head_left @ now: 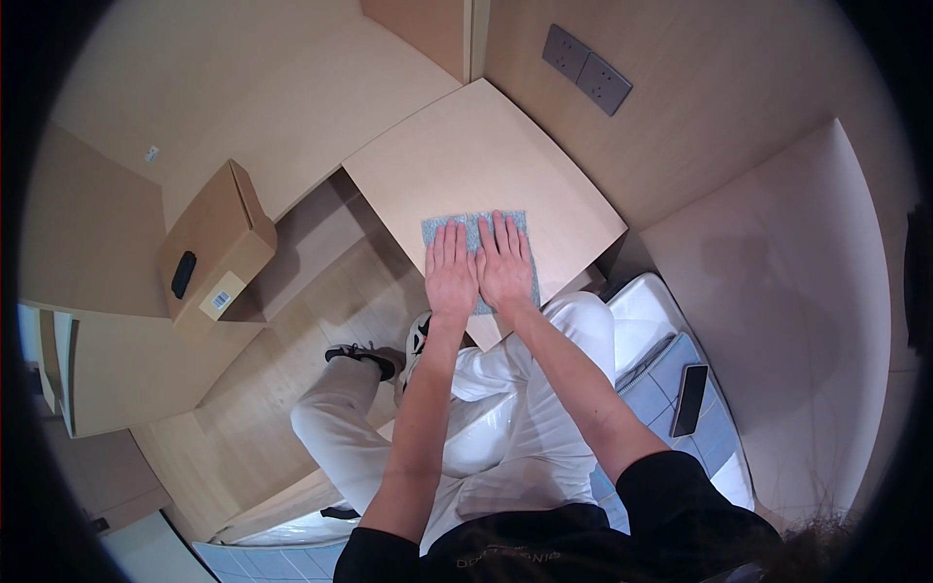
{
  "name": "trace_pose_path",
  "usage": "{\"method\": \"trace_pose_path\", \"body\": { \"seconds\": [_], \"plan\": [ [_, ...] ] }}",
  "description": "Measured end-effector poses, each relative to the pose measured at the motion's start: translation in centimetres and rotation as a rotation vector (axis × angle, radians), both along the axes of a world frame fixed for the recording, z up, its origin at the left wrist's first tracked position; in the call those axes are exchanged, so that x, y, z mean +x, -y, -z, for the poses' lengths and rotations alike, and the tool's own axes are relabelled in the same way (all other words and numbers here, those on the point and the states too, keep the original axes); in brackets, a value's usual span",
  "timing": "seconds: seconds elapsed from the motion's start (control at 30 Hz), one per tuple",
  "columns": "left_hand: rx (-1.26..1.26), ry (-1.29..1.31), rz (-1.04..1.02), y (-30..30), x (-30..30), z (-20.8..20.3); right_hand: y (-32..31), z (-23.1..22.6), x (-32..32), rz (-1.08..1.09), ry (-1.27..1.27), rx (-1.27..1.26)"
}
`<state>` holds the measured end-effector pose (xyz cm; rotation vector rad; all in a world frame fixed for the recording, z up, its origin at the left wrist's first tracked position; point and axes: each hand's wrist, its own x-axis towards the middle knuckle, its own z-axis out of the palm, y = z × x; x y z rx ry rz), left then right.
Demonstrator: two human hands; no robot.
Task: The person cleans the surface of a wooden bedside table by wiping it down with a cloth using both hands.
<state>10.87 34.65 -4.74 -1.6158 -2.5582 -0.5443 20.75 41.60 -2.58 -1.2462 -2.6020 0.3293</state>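
A grey-blue cloth [534, 267] lies spread flat on a light wooden tabletop [466, 146]. Side by side on it rest my left hand [451, 277] and my right hand [504, 272], palms down with the fingers stretched toward the cloth's far edge. The thumbs meet or nearly meet in the middle. Both hands cover much of the cloth, whose edges show beyond the fingertips and to the right. Neither hand grips it.
A brown cardboard box [209, 238] with a black object [184, 275] on it stands at the left. Dark wall sockets [587, 70] sit beyond the tabletop. A phone [689, 400] lies on the blue checked bedding [646, 413] at my right. My legs are beneath my arms.
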Motion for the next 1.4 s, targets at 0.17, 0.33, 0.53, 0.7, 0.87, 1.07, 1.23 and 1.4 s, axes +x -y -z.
{"method": "trace_pose_path", "body": {
  "seconds": [0.17, 0.33, 0.53, 0.7, 0.87, 1.07, 1.23, 1.4],
  "plan": [
    [-0.032, 0.007, -0.018, -0.6, -0.1, -0.2, -0.4, 0.1, -0.2, 0.002, -0.001, 0.021],
    [-0.019, 0.006, -0.022, -0.9, -0.4, -0.3, -0.8, 0.0, -0.5, 0.001, -0.031, 0.024],
    [-0.022, -0.017, -0.04, -1.2, -0.7, -0.1, -1.1, -0.2, -0.9, -0.007, -0.056, 0.025],
    [-0.02, -0.025, -0.041, -1.4, -0.8, -0.2, -1.4, 0.0, -1.0, -0.008, -0.059, 0.036],
    [-0.022, -0.031, -0.049, -1.6, -0.8, -0.3, -1.7, 0.2, -1.2, -0.013, -0.076, 0.047],
    [-0.004, -0.002, -0.053, -1.7, -1.3, -0.3, -1.9, 0.2, -1.6, -0.025, -0.096, 0.055],
    [-0.041, -0.051, -0.057, -2.2, -1.7, -0.4, -2.3, 0.1, -2.0, -0.021, -0.092, 0.056],
    [-0.032, -0.059, -0.054, -2.8, -2.2, -0.3, -2.9, 0.0, -2.6, -0.017, -0.087, 0.048]
  ]
}}
